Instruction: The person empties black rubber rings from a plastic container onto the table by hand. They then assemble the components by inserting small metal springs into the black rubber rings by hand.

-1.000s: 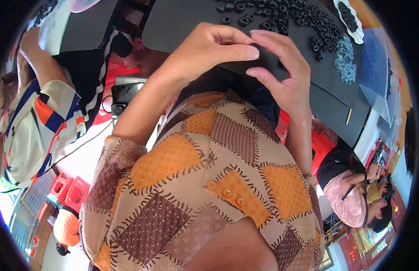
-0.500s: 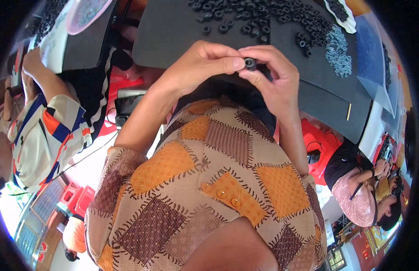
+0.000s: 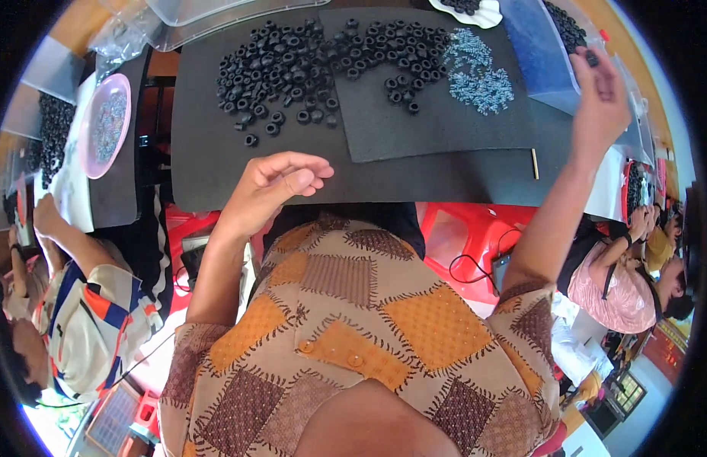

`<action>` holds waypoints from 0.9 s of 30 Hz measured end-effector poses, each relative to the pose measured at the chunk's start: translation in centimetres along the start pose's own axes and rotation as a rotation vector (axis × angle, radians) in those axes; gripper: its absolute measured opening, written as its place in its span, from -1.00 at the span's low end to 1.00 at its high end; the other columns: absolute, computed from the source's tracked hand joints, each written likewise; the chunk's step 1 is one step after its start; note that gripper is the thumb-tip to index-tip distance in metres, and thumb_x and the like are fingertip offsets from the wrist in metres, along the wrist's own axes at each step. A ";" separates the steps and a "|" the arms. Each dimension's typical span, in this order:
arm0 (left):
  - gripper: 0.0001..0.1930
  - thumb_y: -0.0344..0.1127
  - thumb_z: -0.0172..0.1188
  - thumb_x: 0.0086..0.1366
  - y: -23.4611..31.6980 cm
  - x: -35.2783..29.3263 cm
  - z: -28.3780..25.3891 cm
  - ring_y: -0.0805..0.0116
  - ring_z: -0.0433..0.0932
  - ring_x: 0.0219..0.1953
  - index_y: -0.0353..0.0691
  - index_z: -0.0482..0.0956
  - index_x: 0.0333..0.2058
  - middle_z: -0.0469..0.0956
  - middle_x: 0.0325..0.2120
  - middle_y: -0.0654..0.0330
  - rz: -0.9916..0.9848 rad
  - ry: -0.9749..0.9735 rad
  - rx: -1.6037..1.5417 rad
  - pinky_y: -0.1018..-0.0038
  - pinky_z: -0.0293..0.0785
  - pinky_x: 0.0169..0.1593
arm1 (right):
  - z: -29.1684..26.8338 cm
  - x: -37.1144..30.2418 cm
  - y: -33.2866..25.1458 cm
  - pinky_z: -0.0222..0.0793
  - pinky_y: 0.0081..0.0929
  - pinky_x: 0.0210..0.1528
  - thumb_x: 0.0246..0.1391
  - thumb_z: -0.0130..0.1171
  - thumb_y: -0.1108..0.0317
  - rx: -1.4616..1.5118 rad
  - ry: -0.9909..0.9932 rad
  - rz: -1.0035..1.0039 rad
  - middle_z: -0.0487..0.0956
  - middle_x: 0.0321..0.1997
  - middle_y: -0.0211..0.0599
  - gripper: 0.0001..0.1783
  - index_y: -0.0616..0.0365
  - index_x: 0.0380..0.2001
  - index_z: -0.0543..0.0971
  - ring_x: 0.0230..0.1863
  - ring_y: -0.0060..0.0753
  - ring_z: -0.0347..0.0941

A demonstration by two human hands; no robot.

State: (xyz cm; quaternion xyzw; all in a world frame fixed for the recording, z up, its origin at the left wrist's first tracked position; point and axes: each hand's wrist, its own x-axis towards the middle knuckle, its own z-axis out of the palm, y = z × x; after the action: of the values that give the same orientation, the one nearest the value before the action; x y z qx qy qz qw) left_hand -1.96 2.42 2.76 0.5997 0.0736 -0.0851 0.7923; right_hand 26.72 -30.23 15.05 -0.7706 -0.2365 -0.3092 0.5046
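Observation:
My right hand is raised at the far right, beside the tall bin. Between its fingertips it pinches a small black ring-shaped part. Over the near side of the dark table hangs my left hand, its fingers loosely bent and nothing seen in them. Beyond that hand lies a wide spread of loose black ring-shaped parts, each with a hole through it. Right of them, two small heaps of tiny shiny bluish metal pieces rest on a dark mat.
A blue-sided clear plastic bin stands right of the heaps, with more black parts behind it. A thin tan stick lies at the mat's edge. At left, a pink basin holds small pieces. Other people sit at both sides.
My hands have parted. The right went far right to the bin's side with a black part; the left moved left and down, its fingers loosened. My view has shifted, showing more table.

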 end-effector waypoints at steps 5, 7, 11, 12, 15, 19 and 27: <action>-0.73 -0.29 0.15 0.41 -0.2 -0.6 -0.3 0.42 0.60 -0.13 -0.35 0.60 -0.04 0.64 -0.10 0.06 0.026 0.005 0.018 0.49 0.52 -0.02 | -2.3 6.2 5.4 0.41 -0.48 0.11 0.10 0.34 0.34 -1.032 0.079 -0.444 0.66 -0.07 -0.18 -0.59 0.08 0.05 0.61 -0.01 -0.29 0.58; -0.74 -0.28 0.13 0.42 0.0 -0.5 -0.2 0.45 0.60 -0.17 -0.36 0.61 -0.08 0.64 -0.11 0.04 0.032 0.021 0.035 0.51 0.53 -0.04 | -1.2 4.6 4.8 0.42 -0.39 0.09 0.08 0.34 0.33 -0.941 0.119 -0.587 0.64 -0.05 -0.18 -0.61 0.02 0.02 0.63 -0.01 -0.16 0.57; -0.79 -0.30 0.16 0.41 0.7 -1.0 -0.2 0.49 0.57 -0.24 -0.34 0.66 -0.23 0.66 -0.22 0.15 0.054 0.032 0.117 0.53 0.50 -0.12 | 3.9 -5.6 0.9 0.47 -0.35 -0.12 0.00 0.32 0.48 -0.238 -0.257 -0.436 0.66 -0.25 -0.29 -0.85 0.10 -0.29 0.67 -0.22 -0.22 0.57; -0.80 -0.31 0.17 0.40 1.2 -0.8 -0.1 0.51 0.57 -0.26 -0.34 0.67 -0.25 0.66 -0.26 0.21 0.049 0.010 0.166 0.53 0.48 -0.15 | 4.6 -7.8 0.7 0.46 -0.33 -0.13 -0.02 0.34 0.45 -0.219 -0.320 -0.391 0.63 -0.28 -0.29 -0.86 0.10 -0.32 0.66 -0.24 -0.20 0.56; -0.81 -0.36 0.15 0.38 2.9 0.6 2.2 0.53 0.52 -0.33 -0.35 0.65 -0.34 0.62 -0.33 0.20 0.164 0.091 0.408 0.56 0.43 -0.24 | 5.8 -10.9 1.0 0.44 -0.30 -0.17 -0.04 0.37 0.39 -0.232 -0.445 -0.300 0.58 -0.33 -0.28 -0.86 0.12 -0.36 0.66 -0.26 -0.15 0.53; -0.89 -0.43 0.32 0.22 4.3 3.9 5.1 0.47 0.53 -0.37 -0.30 0.65 -0.29 0.60 -0.35 0.21 0.388 0.202 0.798 0.52 0.45 -0.25 | 6.3 -10.9 0.4 0.41 -0.26 -0.23 -0.05 0.37 0.36 -0.292 -0.498 -0.299 0.52 -0.39 -0.28 -0.84 0.14 -0.37 0.64 -0.28 -0.14 0.49; -0.74 -0.39 0.40 0.10 3.1 6.5 2.6 0.23 0.56 -0.37 -0.22 0.63 -0.21 0.55 -0.33 0.17 0.836 0.284 1.166 0.39 0.51 -0.27 | 8.5 -12.9 -3.4 0.41 -0.26 -0.23 -0.04 0.33 0.38 -0.325 -0.526 -0.400 0.52 -0.35 -0.28 -0.87 0.16 -0.42 0.59 -0.27 -0.14 0.48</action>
State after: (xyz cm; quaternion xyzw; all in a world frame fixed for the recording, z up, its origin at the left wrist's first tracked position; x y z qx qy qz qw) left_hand 5.10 0.41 4.94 0.9073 -0.1167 0.2776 0.2935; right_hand 17.39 -21.78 5.42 -0.8325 -0.4516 -0.2267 0.2271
